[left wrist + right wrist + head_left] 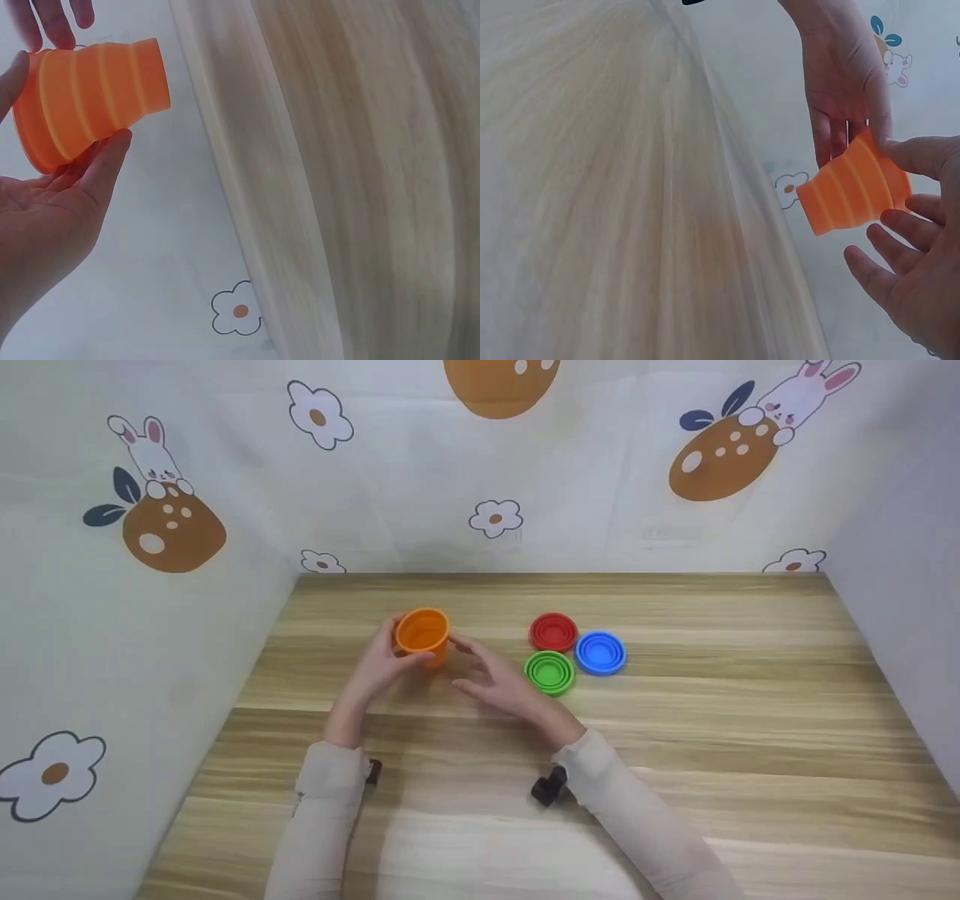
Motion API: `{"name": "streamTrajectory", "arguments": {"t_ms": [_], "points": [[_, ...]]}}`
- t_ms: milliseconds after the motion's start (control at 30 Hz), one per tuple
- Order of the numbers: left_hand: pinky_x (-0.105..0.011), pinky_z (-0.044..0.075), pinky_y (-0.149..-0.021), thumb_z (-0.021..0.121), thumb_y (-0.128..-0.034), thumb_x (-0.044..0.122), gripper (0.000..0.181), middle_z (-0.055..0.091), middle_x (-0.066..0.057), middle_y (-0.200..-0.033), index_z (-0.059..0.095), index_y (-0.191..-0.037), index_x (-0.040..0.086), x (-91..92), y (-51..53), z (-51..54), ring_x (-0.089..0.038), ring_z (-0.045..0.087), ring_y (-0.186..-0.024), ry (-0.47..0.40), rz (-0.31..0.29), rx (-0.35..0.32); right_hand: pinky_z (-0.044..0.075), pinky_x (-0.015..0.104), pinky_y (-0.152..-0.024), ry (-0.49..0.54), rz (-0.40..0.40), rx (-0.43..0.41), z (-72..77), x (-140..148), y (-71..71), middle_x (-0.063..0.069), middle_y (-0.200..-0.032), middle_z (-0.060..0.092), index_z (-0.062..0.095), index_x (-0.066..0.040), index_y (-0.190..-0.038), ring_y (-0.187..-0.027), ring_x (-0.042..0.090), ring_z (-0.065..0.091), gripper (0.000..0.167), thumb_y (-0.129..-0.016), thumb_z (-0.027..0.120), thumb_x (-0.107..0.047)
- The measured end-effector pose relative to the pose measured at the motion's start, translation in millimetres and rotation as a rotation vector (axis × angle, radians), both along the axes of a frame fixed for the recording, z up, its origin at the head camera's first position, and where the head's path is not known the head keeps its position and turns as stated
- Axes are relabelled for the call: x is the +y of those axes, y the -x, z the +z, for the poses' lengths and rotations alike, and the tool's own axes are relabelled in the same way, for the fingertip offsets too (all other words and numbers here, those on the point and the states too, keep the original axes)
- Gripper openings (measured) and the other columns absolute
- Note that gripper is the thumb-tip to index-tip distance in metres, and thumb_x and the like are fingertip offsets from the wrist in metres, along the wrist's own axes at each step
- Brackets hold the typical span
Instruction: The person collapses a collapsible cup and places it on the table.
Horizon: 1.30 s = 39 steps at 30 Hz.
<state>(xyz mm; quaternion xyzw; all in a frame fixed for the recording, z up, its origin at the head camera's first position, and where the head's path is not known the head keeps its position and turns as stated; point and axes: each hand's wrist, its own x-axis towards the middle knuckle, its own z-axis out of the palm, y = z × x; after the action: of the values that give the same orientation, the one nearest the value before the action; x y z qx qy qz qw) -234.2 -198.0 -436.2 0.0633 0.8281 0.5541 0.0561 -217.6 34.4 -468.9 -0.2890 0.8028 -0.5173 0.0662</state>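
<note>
An expanded orange collapsible cup [423, 631] is held above the table, its mouth toward the head camera. My left hand [379, 660] grips it from the left, with the thumb across the near side and fingers around the far side. In the left wrist view, the cup [97, 94] shows its stepped rings narrowing to the base. My right hand [499, 675] is at the cup's right side with fingers spread, the upper fingertips close to the rim. Whether they touch it I cannot tell. In the right wrist view, the right fingers [889, 259] lie loosely beside the cup [851, 187].
Right of the hands, three flattened collapsible cups lie together on the wooden table [712, 720]: a red one [553, 632], a blue one [601, 653] and a green one [549, 673]. The green one is close to my right wrist. Patterned walls [405, 480] stand behind and at the sides.
</note>
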Motion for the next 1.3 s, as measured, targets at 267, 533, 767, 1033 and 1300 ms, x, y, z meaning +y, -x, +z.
{"name": "streamTrajectory", "arguments": {"t_ms": [267,533,767,1033,1300], "points": [[-0.049,0.034,-0.121,0.078,-0.0858,0.013,0.079,0.044,-0.020,-0.150,0.033,-0.150,0.002,11.3,0.6,2.9,-0.035,0.044,-0.139,-0.003,-0.016,0.012,0.037,0.047,-0.119,-0.002,-0.007,0.003,2.3,11,-1.0,0.000,-0.158,0.042,0.034,-0.023,-0.155,-0.145,0.024,0.042,0.068,-0.096,0.066,-0.031],[-0.048,0.035,-0.120,0.080,-0.0850,0.019,0.080,0.046,-0.017,-0.148,0.034,-0.149,0.004,19.6,0.5,3.2,-0.033,0.046,-0.136,0.021,-0.030,0.014,0.038,0.049,-0.118,-0.006,-0.008,0.030,5.2,22,-3.4,0.002,-0.157,0.043,0.035,-0.021,-0.155,-0.144,0.024,0.043,0.068,-0.095,0.067,-0.032],[-0.048,0.037,-0.119,0.080,-0.0848,0.022,0.080,0.047,-0.015,-0.147,0.035,-0.148,0.006,27.3,1.5,3.7,-0.032,0.047,-0.135,0.024,-0.049,0.016,0.039,0.052,-0.117,-0.021,-0.016,0.014,8.4,31,-5.2,0.003,-0.156,0.044,0.035,-0.024,-0.154,-0.143,0.024,0.044,0.069,-0.094,0.068,-0.035],[-0.047,0.037,-0.119,0.080,-0.0851,0.023,0.077,0.049,-0.015,-0.146,0.037,-0.146,0.006,36.5,2.1,3.5,-0.031,0.048,-0.135,0.026,-0.052,0.020,0.038,0.049,-0.118,-0.023,-0.023,0.004,11.1,40,-5.3,0.000,-0.156,0.044,0.036,-0.023,-0.154,-0.144,0.021,0.042,0.067,-0.095,0.068,-0.029],[-0.048,0.037,-0.119,0.080,-0.0848,0.021,0.077,0.050,-0.017,-0.146,0.037,-0.147,0.005,46.2,4.7,3.6,-0.032,0.049,-0.135,0.015,-0.062,0.024,0.039,0.046,-0.118,-0.064,-0.057,-0.007,13.5,48,-5.4,-0.005,-0.155,0.045,0.037,-0.029,-0.153,-0.144,0.018,0.043,0.066,-0.095,0.067,-0.035]]}}
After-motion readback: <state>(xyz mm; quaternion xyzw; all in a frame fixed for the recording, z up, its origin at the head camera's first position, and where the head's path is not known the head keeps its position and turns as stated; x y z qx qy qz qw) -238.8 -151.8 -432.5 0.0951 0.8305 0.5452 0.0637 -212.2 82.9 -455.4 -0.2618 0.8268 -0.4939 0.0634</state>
